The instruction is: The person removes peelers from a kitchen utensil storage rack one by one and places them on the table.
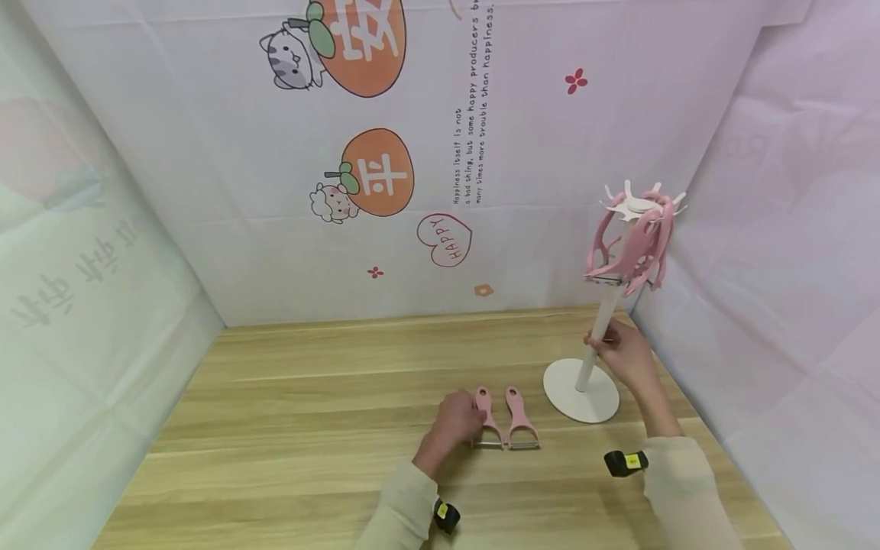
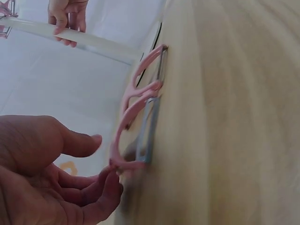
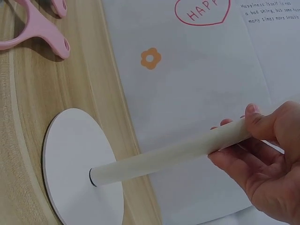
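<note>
On the wooden table (image 1: 296, 443), towards two o'clock, there is a white stand (image 1: 605, 314) with pink hanging peelers (image 1: 641, 246) near its top. The right hand (image 1: 628, 356) is clamped around its pole (image 3: 173, 157). The left hand (image 1: 456, 420), around nine o'clock from the base (image 1: 560, 382), has thumb and fingers apart; its fingertips touch the left peeler (image 1: 484, 402). Just beside, at three o'clock, lies the right peeler (image 1: 519, 417).

Booth (image 1: 770, 267), cloth walls (image 1: 275, 252) (cartoon-printed) round a tabletop (image 1: 323, 428).
</note>
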The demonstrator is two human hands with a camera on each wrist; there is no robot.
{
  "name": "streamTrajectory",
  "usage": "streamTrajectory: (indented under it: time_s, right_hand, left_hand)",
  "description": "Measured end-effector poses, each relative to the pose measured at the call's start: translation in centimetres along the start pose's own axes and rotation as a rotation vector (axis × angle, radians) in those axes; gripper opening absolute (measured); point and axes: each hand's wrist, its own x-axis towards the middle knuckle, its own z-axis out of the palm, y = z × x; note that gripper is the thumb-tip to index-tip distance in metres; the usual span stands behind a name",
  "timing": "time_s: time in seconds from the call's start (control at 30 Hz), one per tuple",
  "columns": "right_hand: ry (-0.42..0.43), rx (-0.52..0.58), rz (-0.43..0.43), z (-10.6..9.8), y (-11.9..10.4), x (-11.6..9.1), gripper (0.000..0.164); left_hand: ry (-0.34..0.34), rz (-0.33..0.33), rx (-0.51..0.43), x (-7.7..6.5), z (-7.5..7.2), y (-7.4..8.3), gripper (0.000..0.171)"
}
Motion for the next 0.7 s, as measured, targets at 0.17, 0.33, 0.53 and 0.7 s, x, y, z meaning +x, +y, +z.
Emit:
streamTrajectory:
  time_s: [0.17, 0.33, 0.53, 0.7]
  right_hand:
    - [0.036, -0.033, -0.021, 0.4, 0.0, -0.1, 0.013]
    - [0.108, -0.08, -0.017, 0.9, -0.1, -0.3, 0.012]
    - [0.174, -0.119, -0.017, 1.5, -0.5, -0.2, 0.01]
    - [0.18, -0.118, -0.001, 1.5, -0.7, 0.1, 0.008]
  left_hand:
    - [0.071, 0.085, 0.035, 0.5, -1.7, 0.9, 0.031]
    - [0.076, 0.231, 0.007, 1.4, -3.5, 2.5, 0.042]
    - [0.057, 0.355, -0.013, 2.4, -5.3, 5.2, 0.038]
    - [0.02, 0.418, -0.063, 3.0, -6.8, 8.0, 0.036]
